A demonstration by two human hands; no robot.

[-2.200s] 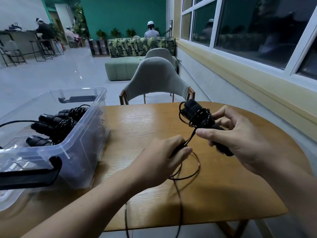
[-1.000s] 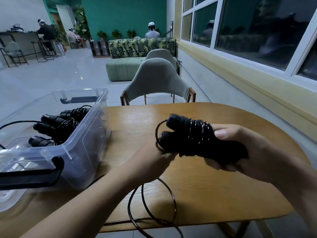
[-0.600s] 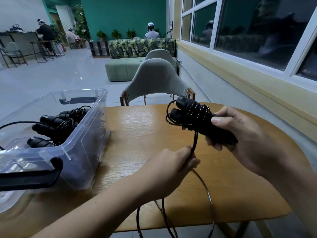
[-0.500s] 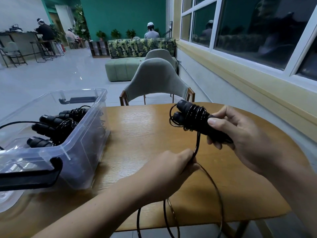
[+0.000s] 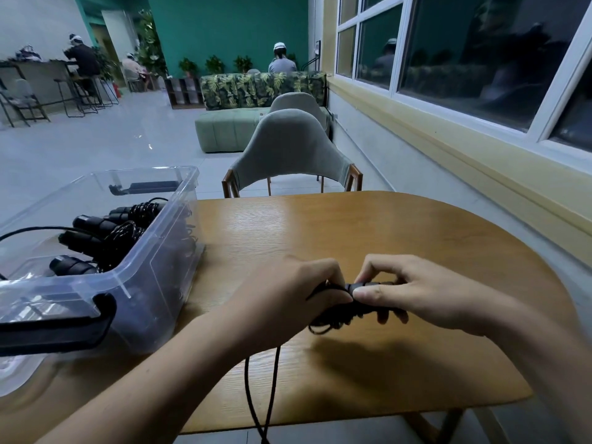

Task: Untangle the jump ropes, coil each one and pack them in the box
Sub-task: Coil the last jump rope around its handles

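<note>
**Both hands clamped on one jump rope, low over the surface**

The left hand (image 5: pixel 288 302) is curling its fingers round one end of a black jump rope (image 5: pixel 349 312). The right hand (image 5: pixel 426 296) is pinching the same bundle from the other side, with its thumb lying along the top and its fingers wrapping underneath. The two hands are meeting almost knuckle to knuckle, so most of the handles are hidden between them. The bundle is sitting low over the wooden surface (image 5: pixel 352 235); I cannot tell whether it is touching.

From beneath the left hand, two strands of the cord (image 5: pixel 275 376) are trailing toward the person and dropping past the near edge of the surface.

Well apart to the left of the left hand, an open-topped clear plastic box (image 5: pixel 153 261) is standing on the surface. Coiled jump ropes (image 5: pixel 105 232) with black handles are lying inside it, and a black latch (image 5: pixel 57 331) is showing at its near end.

Beyond both hands, across the surface, a grey-green chair (image 5: pixel 288 149) is standing.
</note>
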